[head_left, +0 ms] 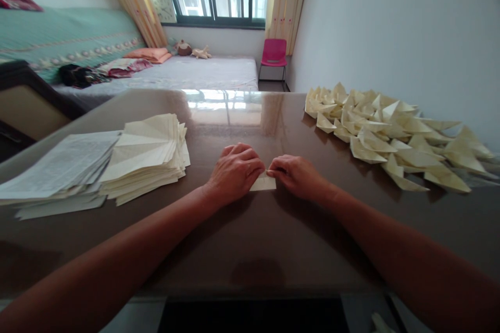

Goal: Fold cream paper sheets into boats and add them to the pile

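Note:
A small folded piece of cream paper (264, 183) lies on the brown table (250, 239) in front of me. My left hand (235, 170) presses down on its left part, fingers curled over it. My right hand (297, 174) pinches its right edge with the fingertips. Most of the paper is hidden under the two hands.
A stack of flat creased cream sheets (146, 156) sits at the left, beside a pile of printed pages (58, 171). A heap of several folded paper shapes (394, 132) covers the right side. Beyond the table are a bed (187, 73) and a pink chair (273, 57).

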The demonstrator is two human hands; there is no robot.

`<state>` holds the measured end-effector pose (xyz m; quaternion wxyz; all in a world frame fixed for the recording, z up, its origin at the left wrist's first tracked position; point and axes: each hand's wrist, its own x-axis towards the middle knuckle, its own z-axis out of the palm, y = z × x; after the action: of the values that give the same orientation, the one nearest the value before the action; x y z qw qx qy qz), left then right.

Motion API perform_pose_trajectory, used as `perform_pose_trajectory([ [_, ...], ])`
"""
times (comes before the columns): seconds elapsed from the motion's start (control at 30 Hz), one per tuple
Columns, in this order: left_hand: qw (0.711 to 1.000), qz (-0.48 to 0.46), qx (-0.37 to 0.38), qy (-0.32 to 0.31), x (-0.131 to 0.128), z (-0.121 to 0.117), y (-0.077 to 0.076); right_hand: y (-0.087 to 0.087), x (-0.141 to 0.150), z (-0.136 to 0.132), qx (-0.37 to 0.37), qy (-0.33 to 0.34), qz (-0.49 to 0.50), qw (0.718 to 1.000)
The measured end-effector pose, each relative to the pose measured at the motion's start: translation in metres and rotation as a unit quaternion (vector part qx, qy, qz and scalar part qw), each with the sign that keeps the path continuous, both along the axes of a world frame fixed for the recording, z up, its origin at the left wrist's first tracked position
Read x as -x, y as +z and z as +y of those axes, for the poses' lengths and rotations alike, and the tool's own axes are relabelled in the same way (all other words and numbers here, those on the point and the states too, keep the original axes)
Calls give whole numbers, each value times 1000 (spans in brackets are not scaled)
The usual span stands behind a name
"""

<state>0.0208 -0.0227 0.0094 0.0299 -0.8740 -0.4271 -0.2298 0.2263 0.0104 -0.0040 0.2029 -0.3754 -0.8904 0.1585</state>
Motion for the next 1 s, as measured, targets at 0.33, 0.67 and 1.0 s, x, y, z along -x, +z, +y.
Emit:
perform_pose_trajectory([
  [0.33,1000,1,-20,-8,-1,-2,-2,0,2,-4,-13,3,16,1000],
  [0.67,935,-260,210,119,39,28,-12,-4,-16,28,104,-101,95,985],
  [1.0,868,-395,281,111,33,26,-14,-5,-11,23,125,-90,102,983],
])
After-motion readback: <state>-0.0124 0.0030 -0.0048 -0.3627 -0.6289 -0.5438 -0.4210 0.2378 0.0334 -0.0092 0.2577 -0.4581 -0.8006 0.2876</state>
